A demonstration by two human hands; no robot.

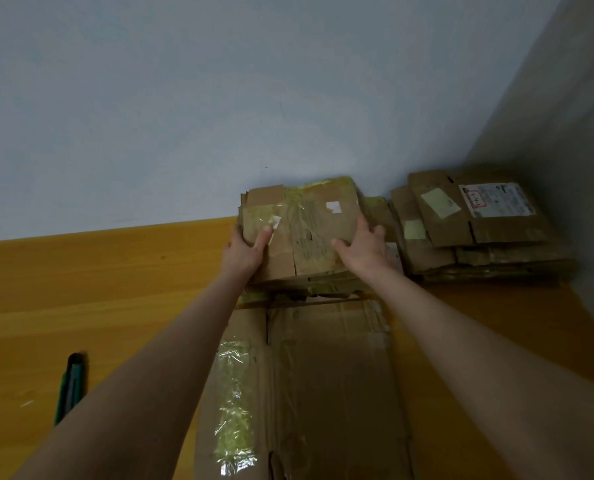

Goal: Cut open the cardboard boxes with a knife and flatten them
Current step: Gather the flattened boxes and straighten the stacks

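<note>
Table: left hand, right hand grip flattened box.

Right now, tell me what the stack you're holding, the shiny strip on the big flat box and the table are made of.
Stack: brown cardboard, matte, creased, with layered edges. Strip: clear plastic tape, glossy, wrinkled, glinting. Table: looks like wood or wood-look laminate, smooth with grain streaks; cannot tell which.

A pale blue-grey wall is seen beyond the grip, met far to its right by a second, shadowed wall at a corner. A yellow-brown wood-grain surface is spread below and left of the grip.
</note>
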